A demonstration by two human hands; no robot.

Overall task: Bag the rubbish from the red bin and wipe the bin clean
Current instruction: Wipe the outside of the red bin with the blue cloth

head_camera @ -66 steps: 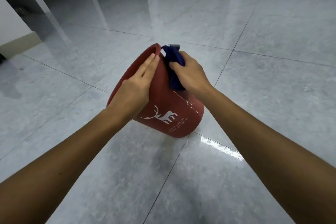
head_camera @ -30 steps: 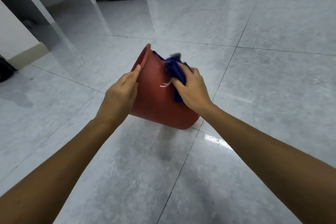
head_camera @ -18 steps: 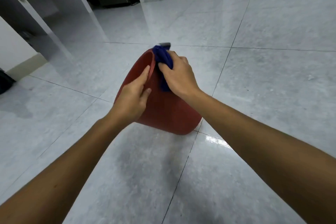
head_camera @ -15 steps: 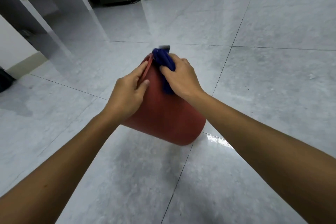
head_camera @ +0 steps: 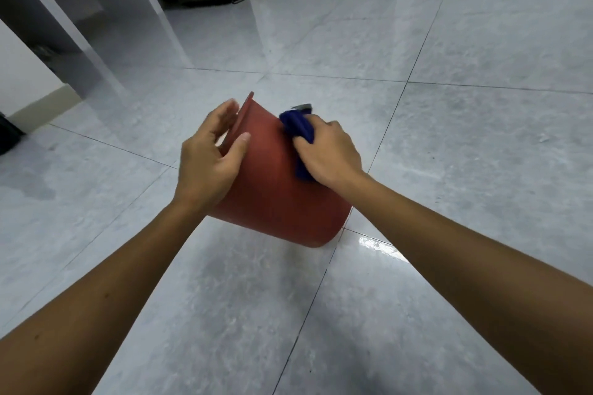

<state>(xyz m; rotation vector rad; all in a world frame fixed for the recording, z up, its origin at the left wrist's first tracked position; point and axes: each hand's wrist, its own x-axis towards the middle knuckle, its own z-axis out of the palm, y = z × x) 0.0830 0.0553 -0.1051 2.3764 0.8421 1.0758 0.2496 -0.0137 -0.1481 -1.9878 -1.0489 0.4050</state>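
The red bin (head_camera: pixel 272 189) is held tilted above the grey tiled floor (head_camera: pixel 481 144), its open end turned away from the camera toward the upper left and its closed base toward the lower right, over a junction of tile seams. The left hand (head_camera: pixel 208 163) grips the rim: the thumb lies on the outer wall, and the fingers curl over the edge toward the inside. The right hand (head_camera: pixel 327 151) is closed around a bunched blue cloth (head_camera: pixel 300 135) and presses it flat against the outer wall of the bin, near the upper right side. A small grey part shows at the top of the cloth; its nature cannot be determined. Both forearms are bare.
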